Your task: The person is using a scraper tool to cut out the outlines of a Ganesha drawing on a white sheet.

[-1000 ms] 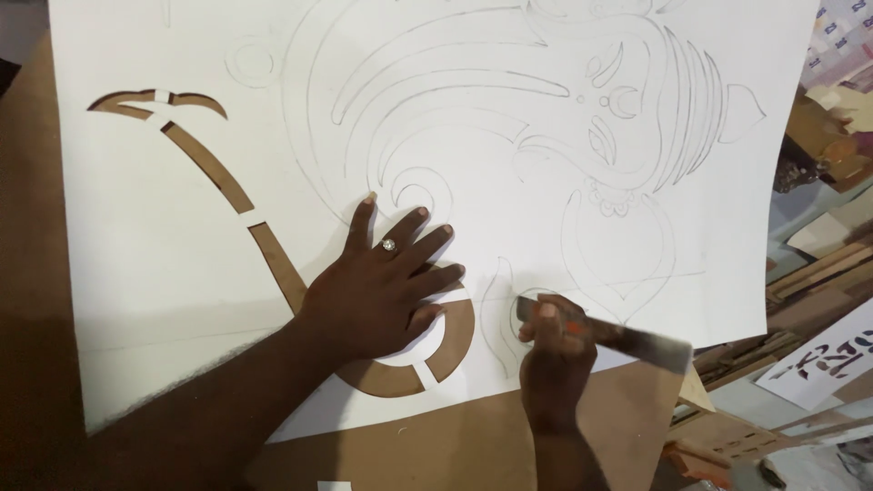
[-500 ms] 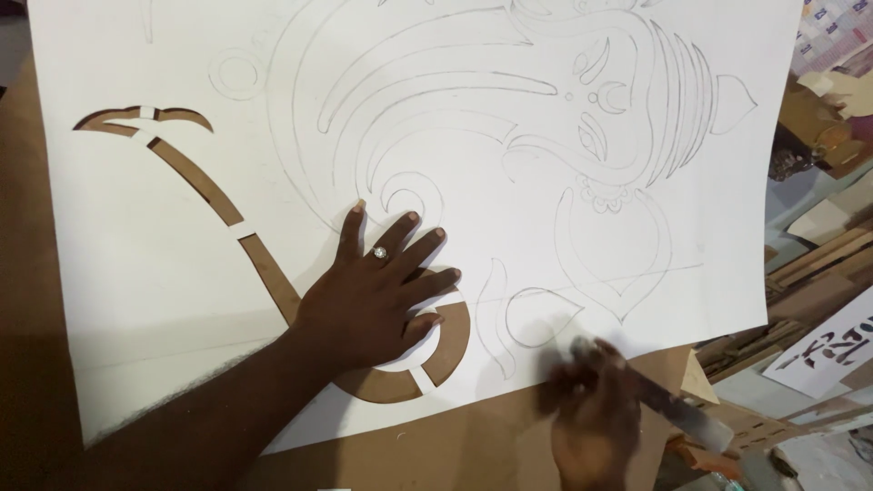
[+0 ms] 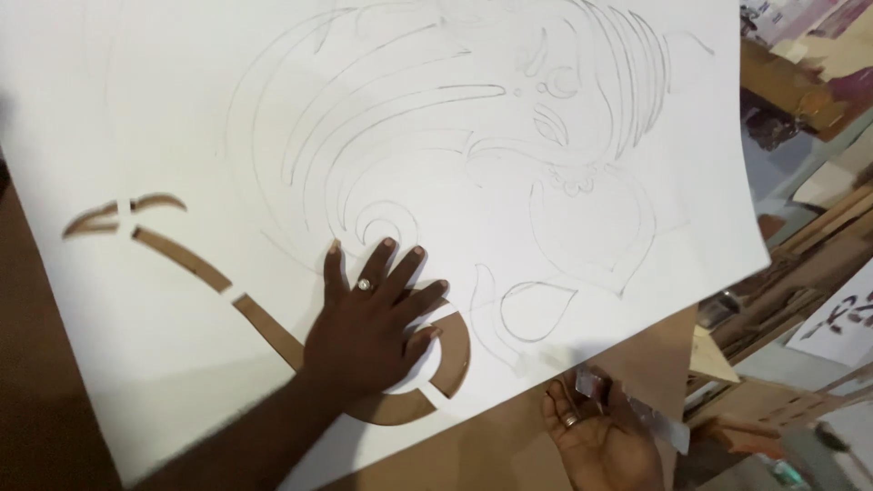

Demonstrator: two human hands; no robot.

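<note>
Below the white sheet [image 3: 273, 300] pinned by the flat, open left hand [image 3: 368, 332], the right hand's [image 3: 605, 445] grip holds a blade [image 3: 650, 418].

White sheet [image 3: 273, 118] flat, pencil drawing, curved cutouts.

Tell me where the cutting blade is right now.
In the head view it is at lower right, in the right hand, off the white sheet's bottom edge, over the brown board.

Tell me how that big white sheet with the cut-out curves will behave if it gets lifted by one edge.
The white sheet looks thin and wide, so it would probably flop. Its right side overhangs the brown board, so it may bend there. The narrow bridges between cut-outs beside the left hand seem likely to tear.
</note>
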